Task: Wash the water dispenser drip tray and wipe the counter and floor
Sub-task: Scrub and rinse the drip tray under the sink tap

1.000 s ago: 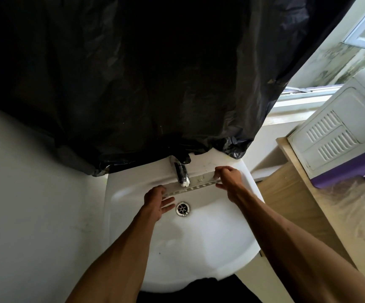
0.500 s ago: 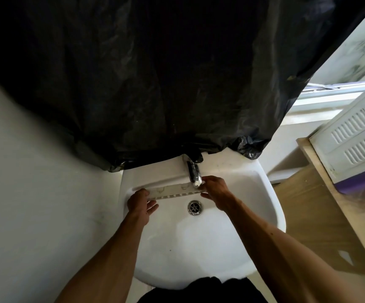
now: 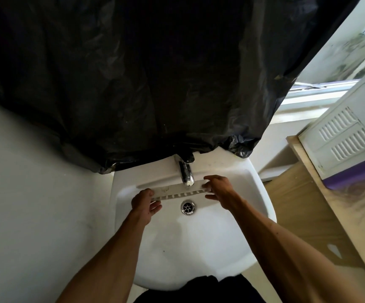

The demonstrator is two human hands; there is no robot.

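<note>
Both hands on it now: the left hand (image 3: pixel 144 203) and right hand (image 3: pixel 220 191) each grip an end of the long white drip tray (image 3: pixel 180 191), held level over the sink (image 3: pixel 199 248) beneath the tap (image 3: pixel 186 174).

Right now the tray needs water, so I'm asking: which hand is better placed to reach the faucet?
Probably the right hand. It holds the drip tray end just beside the faucet, while the left hand grips the far end, farther away. The handle is hidden under the black plastic sheet.
</note>
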